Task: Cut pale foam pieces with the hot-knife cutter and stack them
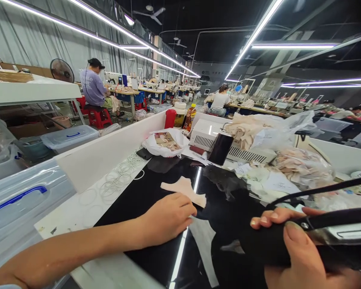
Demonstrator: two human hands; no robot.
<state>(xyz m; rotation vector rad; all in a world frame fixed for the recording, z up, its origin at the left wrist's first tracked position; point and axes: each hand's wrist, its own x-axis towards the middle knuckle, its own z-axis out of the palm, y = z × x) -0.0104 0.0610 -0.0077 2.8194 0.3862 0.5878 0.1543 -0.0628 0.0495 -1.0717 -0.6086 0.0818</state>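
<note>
Over the black glossy work surface [150, 208], my left hand [168, 216] has its fingers curled together at the top end of a thin white fabric piece [205, 245]. This piece hangs down toward the front of the surface. Just beyond the fingers lies a cream cut fabric piece [183, 188] with pointed ends. At the right edge, my right hand [301, 245] is wrapped around a black corded hand tool [343, 220] with a silver metal part. The tool's kind and working end are unclear.
Pale rings [117, 176] lie along the left strip. A white bag of scraps [165, 142], a phone [221, 148], bottles [190, 116] and a vented white machine [204, 136] stand at the back. Bagged fabric [301, 164] fills the right. People sit at machines beyond.
</note>
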